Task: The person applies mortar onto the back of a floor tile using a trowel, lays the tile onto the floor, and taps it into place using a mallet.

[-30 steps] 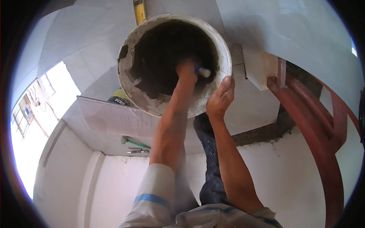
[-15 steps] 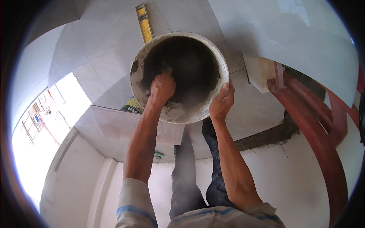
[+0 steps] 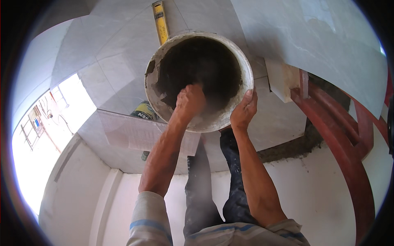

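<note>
One bucket (image 3: 223,117) is at the upper middle of the view, its mouth turned to the wearer, with dark mix (image 3: 205,57) inside. The left hand (image 3: 191,100) is inside it, toward seven o'clock from its centre, with the fingers curled tight, most probably on the handle that showed beside it one second ago. The right hand (image 3: 245,108) is clamped on the rim at four o'clock, thumb over the edge. The two hands are apart.

Half a second ago the left hand was nearer the wall, at about eight o'clock; now it is closer to the middle. The right hand keeps its same place on the rim. This suggests that the work in the mix is in progress, one hand moving and the other steadying.

Farther out, a yellow level (image 3: 161,23) lies at eleven o'clock, a yellow and black container (image 3: 143,112) at eight, and a pale sheet (image 3: 135,131) between seven and eight. At four o'clock, well apart, stands a red frame (image 3: 332,151).

The handle cannot be seen now, and the depth of the mix is hard to judge, because the inside is very dark. The left forearm (image 3: 164,156) covers part of the rim and of the sheet. The near end of the level meets the rim in the view, but whether they touch cannot be told. The container is partly hidden, and the bucket's base is not visible.
</note>
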A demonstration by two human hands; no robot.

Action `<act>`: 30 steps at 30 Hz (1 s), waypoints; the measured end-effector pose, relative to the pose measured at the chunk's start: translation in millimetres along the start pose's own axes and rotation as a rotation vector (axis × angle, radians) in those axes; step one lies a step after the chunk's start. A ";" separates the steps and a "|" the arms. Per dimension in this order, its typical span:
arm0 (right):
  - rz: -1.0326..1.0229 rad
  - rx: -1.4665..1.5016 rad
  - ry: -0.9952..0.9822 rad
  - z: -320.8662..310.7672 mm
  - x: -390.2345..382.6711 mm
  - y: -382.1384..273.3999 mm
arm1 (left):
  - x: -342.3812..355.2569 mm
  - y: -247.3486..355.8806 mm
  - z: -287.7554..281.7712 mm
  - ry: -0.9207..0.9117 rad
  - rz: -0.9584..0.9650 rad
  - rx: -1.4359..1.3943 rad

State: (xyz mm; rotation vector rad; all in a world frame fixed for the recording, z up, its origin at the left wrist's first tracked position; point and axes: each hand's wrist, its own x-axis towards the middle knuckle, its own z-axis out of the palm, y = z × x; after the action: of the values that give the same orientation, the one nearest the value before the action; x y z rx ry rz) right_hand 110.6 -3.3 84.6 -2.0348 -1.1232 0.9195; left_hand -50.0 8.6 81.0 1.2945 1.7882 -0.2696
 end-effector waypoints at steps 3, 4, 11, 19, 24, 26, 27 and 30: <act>0.020 -0.014 -0.007 -1.6 0.5 1.9 | 22.4 1.4 1.9 0.069 -0.077 -0.065; 0.016 -0.008 -0.012 -0.4 0.7 0.9 | 32.4 -1.7 12.2 0.131 0.005 -0.020; -0.036 0.082 -0.023 -5.3 1.2 7.5 | 59.1 23.2 71.9 0.237 0.065 -0.046; -0.013 -0.018 -0.020 4.3 -3.7 -3.0 | 50.0 -18.8 23.4 0.227 -0.033 -0.145; -0.013 0.050 -0.030 8.8 -4.8 -1.7 | 62.6 3.4 79.0 0.539 -0.088 -0.429; -0.005 0.065 -0.026 4.4 -6.7 -0.6 | 60.0 7.6 92.7 0.354 0.359 0.239; 0.027 0.083 -0.038 1.6 -3.4 0.2 | 60.7 13.6 93.4 0.358 0.355 0.241; 0.041 0.101 -0.032 4.4 -4.4 4.4 | 65.3 28.4 85.6 0.420 -0.021 -0.416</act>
State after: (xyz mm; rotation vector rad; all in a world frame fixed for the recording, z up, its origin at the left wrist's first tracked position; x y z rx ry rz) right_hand 107.2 -8.3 79.8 -1.9737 -1.0342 1.0123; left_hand 14.9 10.7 -9.4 1.0814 2.0648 0.3760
